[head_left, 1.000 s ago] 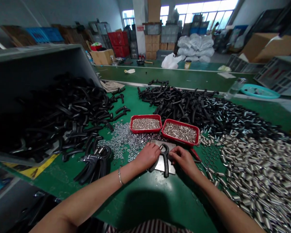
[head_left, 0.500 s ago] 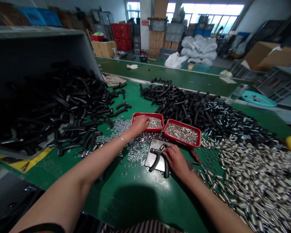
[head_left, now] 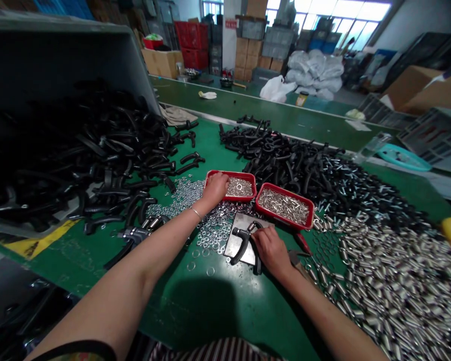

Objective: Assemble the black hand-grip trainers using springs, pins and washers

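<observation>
My left hand point(head_left: 215, 188) reaches into the left red tray point(head_left: 242, 199), which holds small shiny metal parts and a larger ring. Its fingers are bent and closed together; their tips, and anything between them, are hidden. A black curved handle-shaped piece point(head_left: 241, 249) rests on a square metal plate point(head_left: 232, 245). Beside it lies a second curved black handle point(head_left: 257, 260), seemingly joined to it at the top. My right hand point(head_left: 273, 250) grips this second handle near its upper end, thumb and fingers pinched together.
A second red tray point(head_left: 311, 220) holds small metal pins. Silvery cylinders point(head_left: 394, 281) heap up at right, black parts point(head_left: 285, 155) behind. Loose rings and nuts point(head_left: 212, 233) surround my left forearm. A grey bin point(head_left: 143, 75) of black handles stands left; a red-handled tool point(head_left: 303, 243) lies at right.
My left hand has shifted slightly left within the left red tray. My right hand stays at the black handle on the plate. The view has tilted a little.
</observation>
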